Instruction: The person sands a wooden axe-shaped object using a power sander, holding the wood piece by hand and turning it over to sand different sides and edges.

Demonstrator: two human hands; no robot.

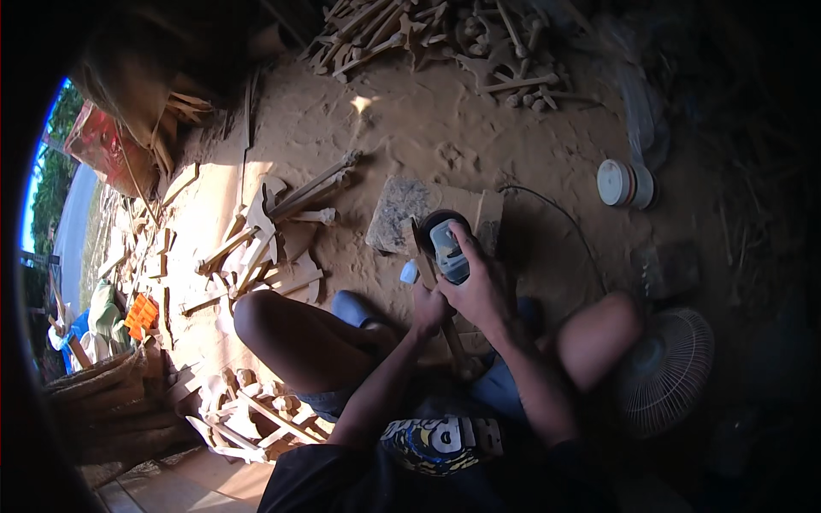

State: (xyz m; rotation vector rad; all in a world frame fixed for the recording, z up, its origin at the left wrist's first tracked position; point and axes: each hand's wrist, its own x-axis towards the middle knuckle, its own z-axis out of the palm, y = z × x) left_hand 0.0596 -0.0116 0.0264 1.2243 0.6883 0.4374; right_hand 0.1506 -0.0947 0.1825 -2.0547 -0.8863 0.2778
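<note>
My right hand (481, 292) is wrapped round a corded grinder (448, 250) with a grey body and a dark round disc at its far end. Just below it, my left hand (431, 309) closes round a long brown wooden piece (453, 340) with a knobbed near end. The piece slants up between my knees, and its far end lies beside the grinder's disc. I cannot tell whether disc and piece touch. Beyond both hands sits a rough stone block (400, 203), partly hidden by the tool. A small pale-blue object (410, 272) lies left of the piece.
Loose knobbed and flat pieces (265, 231) litter the sandy ground at left, with another heap (376, 34) at the far side. A dark cord (569, 221) curves right of the block. A white tub (617, 183) and a round fan (665, 372) stand at right.
</note>
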